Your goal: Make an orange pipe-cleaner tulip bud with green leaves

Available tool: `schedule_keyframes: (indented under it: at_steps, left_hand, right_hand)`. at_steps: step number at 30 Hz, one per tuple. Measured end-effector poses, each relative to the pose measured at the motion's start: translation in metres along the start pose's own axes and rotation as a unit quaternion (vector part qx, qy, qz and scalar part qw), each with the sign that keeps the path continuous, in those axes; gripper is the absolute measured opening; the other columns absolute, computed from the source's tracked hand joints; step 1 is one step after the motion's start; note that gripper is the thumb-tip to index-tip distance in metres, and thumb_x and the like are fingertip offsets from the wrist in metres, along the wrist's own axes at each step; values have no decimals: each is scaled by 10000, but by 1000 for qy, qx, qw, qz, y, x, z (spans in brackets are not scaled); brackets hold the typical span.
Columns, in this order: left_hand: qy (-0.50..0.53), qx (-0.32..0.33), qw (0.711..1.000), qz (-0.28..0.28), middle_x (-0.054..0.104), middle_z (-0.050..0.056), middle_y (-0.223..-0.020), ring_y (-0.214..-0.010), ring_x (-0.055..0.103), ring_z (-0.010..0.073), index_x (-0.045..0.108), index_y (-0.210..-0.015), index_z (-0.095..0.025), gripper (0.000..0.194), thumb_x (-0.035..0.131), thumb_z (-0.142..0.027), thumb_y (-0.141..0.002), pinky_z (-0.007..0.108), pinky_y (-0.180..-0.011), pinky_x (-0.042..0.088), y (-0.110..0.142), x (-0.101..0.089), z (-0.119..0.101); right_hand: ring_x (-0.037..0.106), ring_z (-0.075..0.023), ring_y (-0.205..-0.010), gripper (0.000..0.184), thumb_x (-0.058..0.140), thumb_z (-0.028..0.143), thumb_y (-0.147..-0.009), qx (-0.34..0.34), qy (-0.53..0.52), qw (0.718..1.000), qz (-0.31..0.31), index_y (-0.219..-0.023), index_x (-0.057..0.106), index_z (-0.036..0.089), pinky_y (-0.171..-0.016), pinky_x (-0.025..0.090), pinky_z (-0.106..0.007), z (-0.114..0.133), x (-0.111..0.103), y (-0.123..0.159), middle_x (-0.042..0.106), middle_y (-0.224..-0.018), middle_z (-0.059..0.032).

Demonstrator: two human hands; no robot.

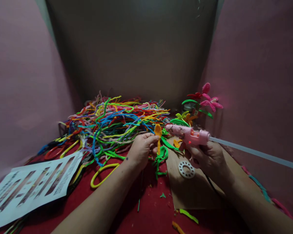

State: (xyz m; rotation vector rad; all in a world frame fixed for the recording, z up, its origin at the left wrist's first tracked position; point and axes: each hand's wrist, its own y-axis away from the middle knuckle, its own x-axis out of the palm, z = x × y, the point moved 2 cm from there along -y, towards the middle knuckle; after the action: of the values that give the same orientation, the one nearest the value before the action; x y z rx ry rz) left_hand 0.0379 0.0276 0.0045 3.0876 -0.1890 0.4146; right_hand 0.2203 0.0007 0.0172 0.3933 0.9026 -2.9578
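Between the thumb and fingers of my left hand (145,148) is an orange pipe cleaner petal (158,130), held upright with its tail hanging down. My right hand (207,159) is wrapped round the handle of a pink hot glue gun (188,134), whose small red light is on. A long translucent glue stick (256,152) juts from its back to the right. The gun's nozzle points left, a little to the right of the petal and apart from it. Just below my left fingers lies a looped green pipe cleaner piece (162,154).
A big heap of coloured pipe cleaners (122,120) spreads behind my left hand. Finished pipe cleaner flowers (211,102) stand at the back right. A white ring with holes (186,169) rests on brown cardboard (192,195). Yellow-handled scissors (104,175) and a printed sheet (34,188) lie left.
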Motion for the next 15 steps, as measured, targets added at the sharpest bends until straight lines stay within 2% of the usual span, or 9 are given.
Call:
schedule_keyframes:
  at_steps: [5, 15]
  left_hand:
    - [-9, 2, 1000, -6, 436, -51, -425, -323, 351, 60, 491, -622, -166, 159, 601, -255, -695, 186, -321, 286, 0, 0, 0]
    - [-2, 1, 1000, -8, 441, -51, -423, -322, 354, 56, 487, -614, -167, 176, 608, -269, -690, 179, -322, 277, 2, 0, 0]
  right_hand:
    - [420, -100, -375, 204, 566, 364, -788, -14, 4, 1000, 0, -716, 637, 187, -334, 346, -224, 7, 3, -2, 475, -442, 20]
    - [381, -94, -352, 220, 556, 377, -801, 12, 13, 1000, 3, -728, 635, 185, -322, 299, -233, 2, 2, 0, 468, -436, 24]
